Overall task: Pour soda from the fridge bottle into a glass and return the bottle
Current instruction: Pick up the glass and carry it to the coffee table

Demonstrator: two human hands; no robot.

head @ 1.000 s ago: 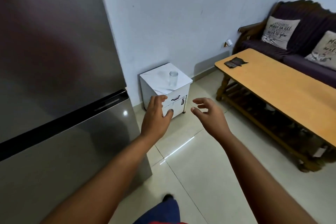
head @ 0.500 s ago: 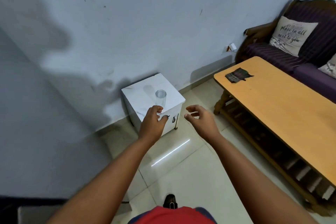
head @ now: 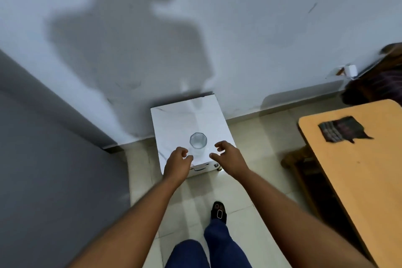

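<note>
Between the loosely curled, empty left hand (head: 177, 164) and right hand (head: 230, 159) stands the glass (head: 198, 142), seemingly untouched

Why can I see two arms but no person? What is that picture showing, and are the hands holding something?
The camera sits on the person's head and looks down, so you see what they see: their own arms, legs and a foot. The left hand and the right hand reach toward a clear drinking glass. The glass stands on a small white cabinet by the wall. Neither hand holds anything; the fingers are loosely curled on either side of the glass. To the right is a wooden table with a dark cloth on it.
</note>
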